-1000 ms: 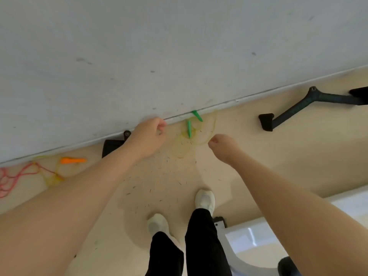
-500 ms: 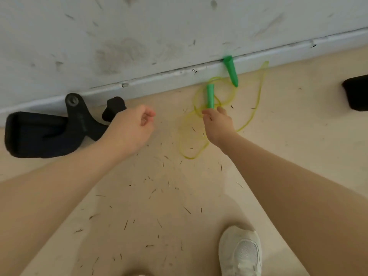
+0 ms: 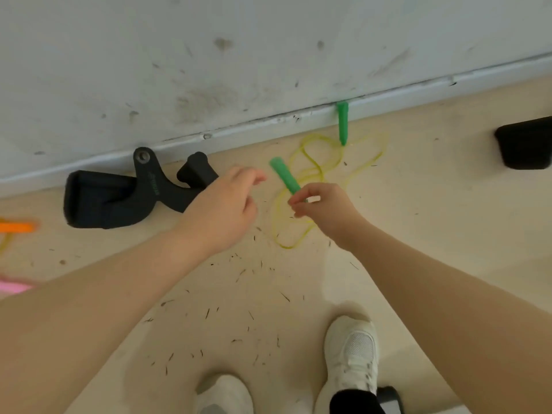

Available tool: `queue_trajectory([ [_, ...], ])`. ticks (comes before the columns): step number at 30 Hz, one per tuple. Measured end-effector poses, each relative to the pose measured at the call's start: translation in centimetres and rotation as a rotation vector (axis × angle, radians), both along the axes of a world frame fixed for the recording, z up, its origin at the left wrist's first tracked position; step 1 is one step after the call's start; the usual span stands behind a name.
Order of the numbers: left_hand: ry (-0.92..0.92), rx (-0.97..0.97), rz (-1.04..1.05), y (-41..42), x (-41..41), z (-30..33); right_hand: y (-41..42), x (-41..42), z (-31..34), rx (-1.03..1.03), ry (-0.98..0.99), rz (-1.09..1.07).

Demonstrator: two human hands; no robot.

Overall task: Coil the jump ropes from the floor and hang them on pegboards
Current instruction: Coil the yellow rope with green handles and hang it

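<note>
A yellow jump rope point(image 3: 310, 171) lies in loose loops on the beige floor by the wall. My right hand point(image 3: 325, 209) pinches the lower end of one green handle point(image 3: 284, 175), which is lifted and tilted up to the left. The second green handle point(image 3: 342, 122) leans against the baseboard, its tip on the rope. My left hand point(image 3: 227, 207) hovers just left of the lifted handle, fingers loosely stretched toward it, holding nothing.
A black cable-machine handle point(image 3: 131, 194) lies against the baseboard at the left. Another black object point(image 3: 525, 143) sits at the right edge. An orange handle point(image 3: 16, 227) and something pink point(image 3: 13, 286) show at the far left. My white shoes point(image 3: 351, 352) stand below.
My right hand has picked the nearer green handle up off the floor and tilted it leftward. My left hand has opened and reached toward it.
</note>
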State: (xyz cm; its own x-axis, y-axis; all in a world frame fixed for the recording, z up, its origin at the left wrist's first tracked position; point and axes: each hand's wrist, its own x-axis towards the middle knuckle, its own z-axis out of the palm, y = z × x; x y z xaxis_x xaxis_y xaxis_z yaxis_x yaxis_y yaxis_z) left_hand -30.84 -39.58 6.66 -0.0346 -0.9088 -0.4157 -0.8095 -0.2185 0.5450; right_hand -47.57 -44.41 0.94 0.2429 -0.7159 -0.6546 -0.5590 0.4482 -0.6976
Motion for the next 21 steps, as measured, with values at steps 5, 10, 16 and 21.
queue_trajectory([
  [5,-0.05,0.019,-0.43,0.4,-3.6,10.5,1.9,0.0,13.6,0.021,-0.237,0.196],
  [10,0.106,0.167,-0.214,-0.8,-4.9,24.1,1.1,-0.6,28.4,0.012,-0.243,0.291],
  [16,0.232,0.026,-0.012,0.1,-4.3,41.5,0.0,-3.0,47.9,-0.107,-0.163,0.409],
  [21,0.609,-0.145,0.298,4.1,-2.7,57.1,1.5,-5.6,60.0,-0.209,0.0,0.413],
])
